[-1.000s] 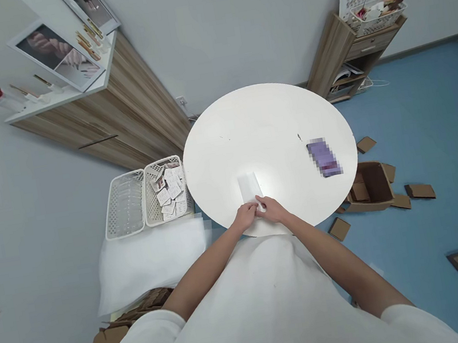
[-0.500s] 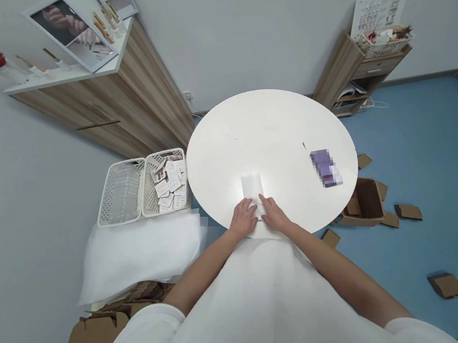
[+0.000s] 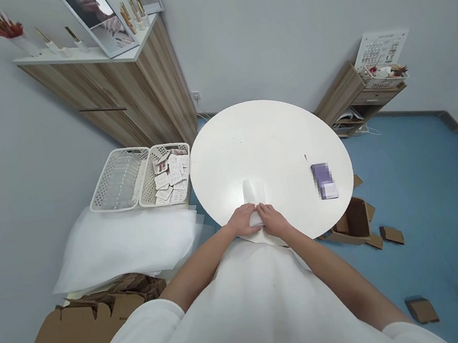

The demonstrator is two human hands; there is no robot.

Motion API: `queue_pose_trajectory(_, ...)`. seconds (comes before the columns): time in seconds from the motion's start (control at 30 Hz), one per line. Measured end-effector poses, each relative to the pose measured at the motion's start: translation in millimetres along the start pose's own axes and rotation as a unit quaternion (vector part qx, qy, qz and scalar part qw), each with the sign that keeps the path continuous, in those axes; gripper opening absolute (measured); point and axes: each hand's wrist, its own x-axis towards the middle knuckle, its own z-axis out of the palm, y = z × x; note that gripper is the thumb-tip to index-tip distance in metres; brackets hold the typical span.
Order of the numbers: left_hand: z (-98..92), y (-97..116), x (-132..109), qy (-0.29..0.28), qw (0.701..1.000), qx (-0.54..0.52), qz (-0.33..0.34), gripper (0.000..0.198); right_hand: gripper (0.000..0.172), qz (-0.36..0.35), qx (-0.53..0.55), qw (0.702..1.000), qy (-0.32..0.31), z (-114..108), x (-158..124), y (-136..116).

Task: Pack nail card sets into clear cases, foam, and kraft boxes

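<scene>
— Holding what?
— Pinching the near end of the white sheet [image 3: 254,192] with left hand [image 3: 243,221] and right hand [image 3: 272,221], each grip clenched.
— Where?
— On the worktop [image 3: 267,136], by its near edge.
— Much done?
— Probably half: near end gathered, far end loose.

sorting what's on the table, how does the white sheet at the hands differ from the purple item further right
The white sheet lies at the near middle of the round table, with the left hand and right hand on its near end; the purple item lies untouched towards the right edge. The white sheet nearly merges with the tabletop; the purple item stands out darkly. Both lie flat on the table.
</scene>
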Motion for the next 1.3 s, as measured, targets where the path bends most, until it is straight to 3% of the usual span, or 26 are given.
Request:
queue_pose_trajectory(0.17,2.5,1.2,-15.5,-0.011,0.998,-0.053,0.04,0.081,0.07,-0.01,0.057,0.998,-0.028,2.6,-25.1,1.4)
queue_pose_trajectory(0.3,0.7,-8.1,-24.9,0.027,0.999,-0.027,-0.002,0.091,0.075,-0.003,0.072,0.997,-0.024,7.7,-34.0,-0.1)
queue_pose_trajectory(0.37,-1.9,-13.2,-24.0,0.008,1.0,-0.008,-0.016,0.091,0.076,0.004,0.076,0.997,-0.024,9.3,-34.6,-1.6)
queue_pose_trajectory(0.5,-6.2,-14.9,-12.9,-0.06,0.998,0.014,0.015,0.088,0.074,0.006,0.086,0.996,-0.016,6.6,-35.7,-2.7)
queue_pose_trajectory(0.7,-9.8,-7.2,3.7,-0.081,0.996,0.038,-0.01,0.077,0.056,-0.013,0.125,0.992,-0.03,-16.6,-27.3,6.8)
queue_pose_trajectory(0.83,-11.9,-6.7,6.7,-0.097,0.994,0.015,-0.052,0.077,0.034,-0.008,0.161,0.983,-0.091,-33.9,-6.2,18.6)
queue_pose_trajectory(0.93,-10.2,-7.2,5.4,-0.059,0.993,-0.04,-0.093,0.081,0.019,0.034,0.199,0.97,-0.138,-41.6,12.4,29.2)
queue_pose_trajectory(1.03,-6.3,-8.3,4.9,-0.014,0.987,-0.1,-0.124,0.064,0.018,0.054,0.227,0.963,-0.136,-44.1,29.0,39.3)
queue_pose_trajectory(1.17,0.8,-11.4,11.1,0.048,0.971,-0.138,-0.189,0.033,0.028,0.086,0.247,0.961,-0.087,-41.0,45.9,44.7)
queue_pose_trajectory(1.3,6.6,-14.4,21.6,0.101,0.948,-0.144,-0.265,0.039,0.035,0.147,0.226,0.963,-0.016,-31.3,53.7,38.5)
